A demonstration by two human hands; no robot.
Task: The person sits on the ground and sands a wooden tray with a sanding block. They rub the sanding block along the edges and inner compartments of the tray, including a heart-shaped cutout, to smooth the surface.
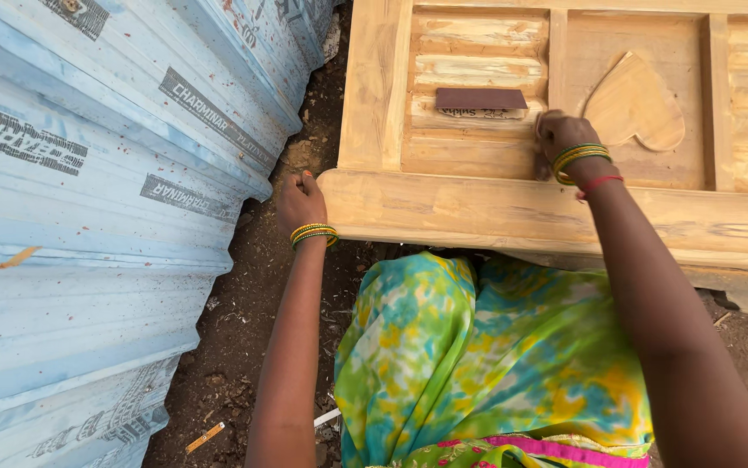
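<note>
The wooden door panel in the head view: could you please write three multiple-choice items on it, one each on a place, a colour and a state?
1. Where does the sandpaper sheet lie?
A. in the panel's left recess
B. on the ground
C. on the carved heart

2. What colour is the corrugated sheeting?
A. red
B. pale blue
C. black

3. What is the left hand doing?
A. holding a hammer
B. resting at the wooden door panel corner
C. hanging free

Answers: 1 A, it rests on the recessed slats; 2 B, its ribs are pale blue; 3 B, it touches the corner, empty.
</note>
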